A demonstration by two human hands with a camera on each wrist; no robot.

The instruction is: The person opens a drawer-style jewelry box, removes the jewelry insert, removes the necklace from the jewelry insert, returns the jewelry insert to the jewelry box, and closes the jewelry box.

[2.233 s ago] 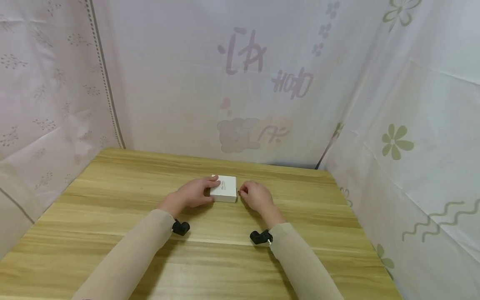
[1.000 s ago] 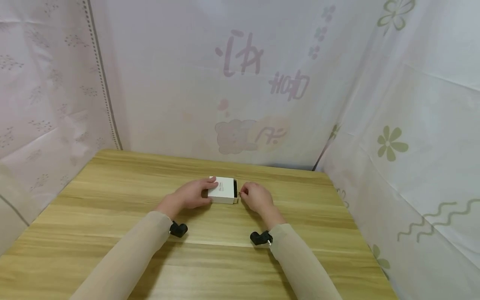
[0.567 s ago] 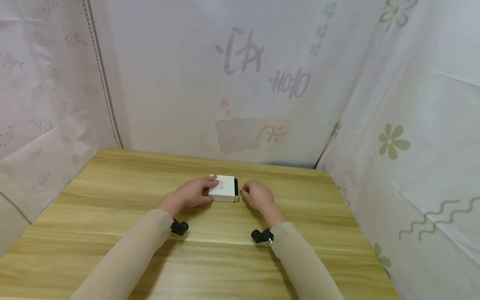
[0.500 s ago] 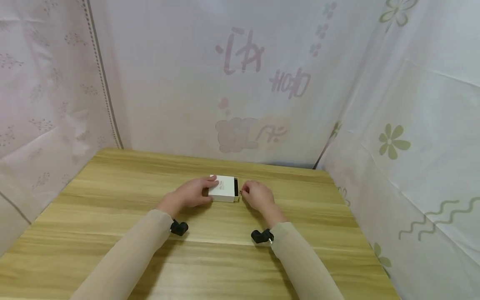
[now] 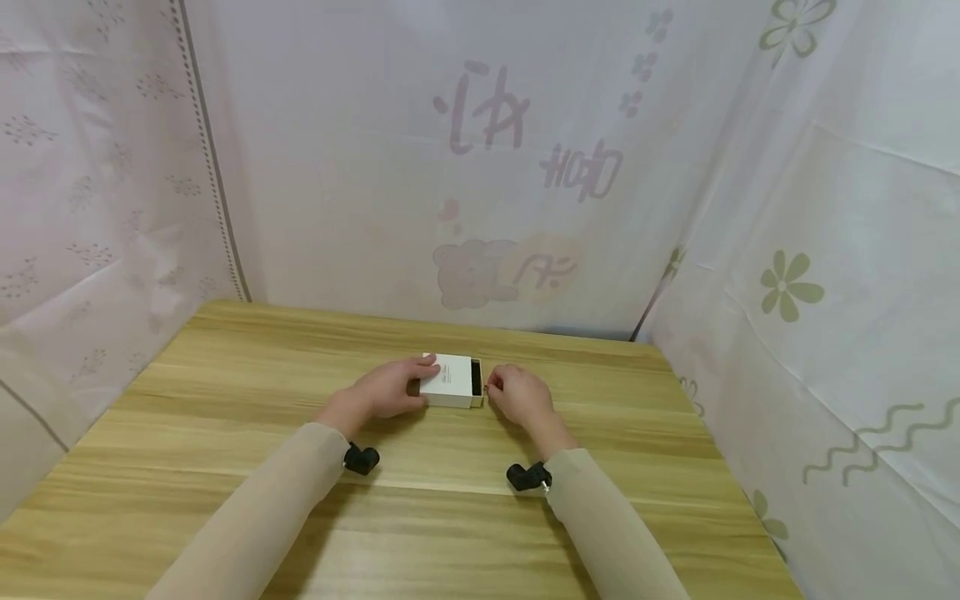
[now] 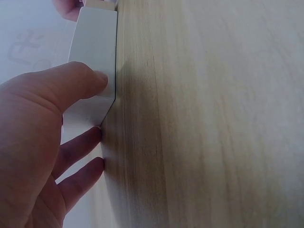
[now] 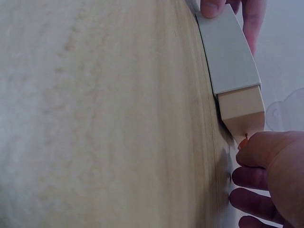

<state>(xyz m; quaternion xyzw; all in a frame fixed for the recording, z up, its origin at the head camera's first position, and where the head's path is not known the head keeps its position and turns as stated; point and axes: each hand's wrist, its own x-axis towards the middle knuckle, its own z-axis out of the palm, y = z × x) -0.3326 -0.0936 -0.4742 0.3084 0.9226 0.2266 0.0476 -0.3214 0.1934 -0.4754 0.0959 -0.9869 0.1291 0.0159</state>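
A small white drawer box (image 5: 448, 379) with faint print on top lies flat on the wooden table. Its inner tray (image 7: 241, 105), cream outside and dark within, sticks partway out of the right end of the sleeve. My left hand (image 5: 388, 387) grips the sleeve from the left, thumb on the near side and fingers over the top. At the tray's right end my right hand (image 5: 522, 396) pinches a small orange-brown pull tab (image 7: 243, 142) between thumb and forefinger. The other right fingers are spread beside the tabletop in the right wrist view.
The wooden table (image 5: 420, 533) spreads around the box, its far edge a short way behind. Printed pale curtains (image 5: 337, 167) hang at the back and both sides. A small black camera (image 5: 362, 458) sits on each wrist.
The tray has slid out to the right, from almost fully inside the sleeve to clearly projecting. My right hand has shifted slightly right with the tab; the left hand keeps its grip on the sleeve.
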